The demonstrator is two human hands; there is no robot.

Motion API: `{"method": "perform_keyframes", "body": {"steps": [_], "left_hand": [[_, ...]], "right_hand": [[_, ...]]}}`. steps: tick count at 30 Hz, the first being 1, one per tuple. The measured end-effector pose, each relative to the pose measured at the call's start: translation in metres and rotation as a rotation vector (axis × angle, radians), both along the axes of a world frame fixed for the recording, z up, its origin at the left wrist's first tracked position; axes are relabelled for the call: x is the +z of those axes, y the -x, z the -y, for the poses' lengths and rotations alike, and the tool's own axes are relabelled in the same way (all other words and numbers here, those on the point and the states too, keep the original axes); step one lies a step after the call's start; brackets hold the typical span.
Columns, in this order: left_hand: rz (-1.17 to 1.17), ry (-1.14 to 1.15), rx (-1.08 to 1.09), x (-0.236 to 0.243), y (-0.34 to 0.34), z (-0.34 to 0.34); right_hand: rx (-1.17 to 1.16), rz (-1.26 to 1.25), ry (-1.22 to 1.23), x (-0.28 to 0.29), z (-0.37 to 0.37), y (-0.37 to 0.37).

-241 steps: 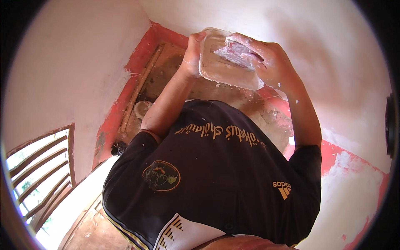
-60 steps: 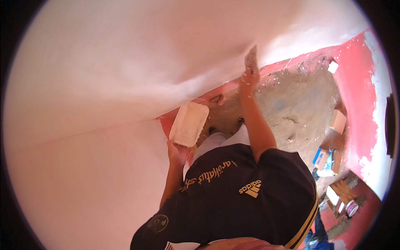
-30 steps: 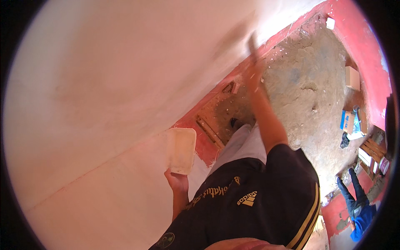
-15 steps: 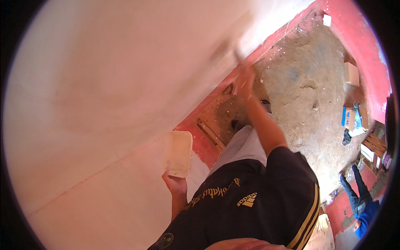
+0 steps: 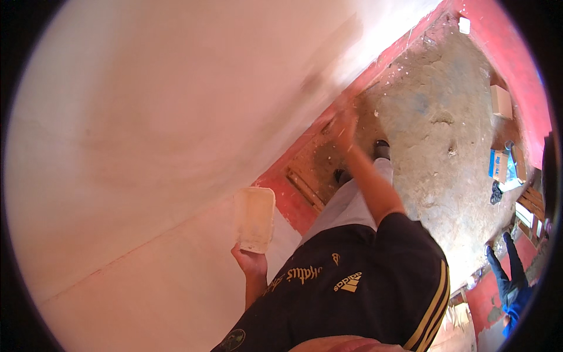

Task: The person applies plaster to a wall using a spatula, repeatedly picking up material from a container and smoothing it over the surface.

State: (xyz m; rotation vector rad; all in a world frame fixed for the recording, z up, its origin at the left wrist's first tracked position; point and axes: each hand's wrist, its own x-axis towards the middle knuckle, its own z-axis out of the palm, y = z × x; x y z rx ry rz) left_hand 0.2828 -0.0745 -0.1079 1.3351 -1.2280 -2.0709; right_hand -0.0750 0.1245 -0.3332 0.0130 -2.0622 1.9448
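My left hand (image 5: 249,259) grips the lower end of a cream rectangular plastic tub (image 5: 255,220), thumb at its rim. The tub is tilted so that its shallow inside shows, with some smears near the lower end. It is held out in front of the pale wall (image 5: 176,117). My right hand (image 5: 345,130) is stretched out low beside the red band (image 5: 281,161) along the wall's foot. Motion smears its fingers, and whatever they may hold cannot be made out. Above that hand, a darker, damp-looking streak (image 5: 328,58) runs across the pale wall.
Wooden strips (image 5: 305,189) lie by the wall near my feet on the rough floor (image 5: 434,123). Cardboard boxes (image 5: 501,101), a black bag (image 5: 496,192) and planks (image 5: 531,202) stand along the right. Another person (image 5: 511,281) in blue is at the lower right.
My right hand has swung slightly down the wall; the thin dark tool seen at it before is no longer distinct. The tub stays in my left hand, and the view has shifted a little.
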Motion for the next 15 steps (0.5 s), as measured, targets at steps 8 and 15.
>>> {"method": "perform_keyframes", "body": {"steps": [8, 15], "left_hand": [[0.012, -0.087, 0.029, -0.022, -0.011, 0.005], [-0.025, 0.034, 0.042, -0.013, -0.019, 0.031]], "right_hand": [[-0.172, 0.086, -0.122, 0.015, 0.064, 0.023], [0.057, 0.063, -0.024, -0.029, 0.050, -0.057]]}}
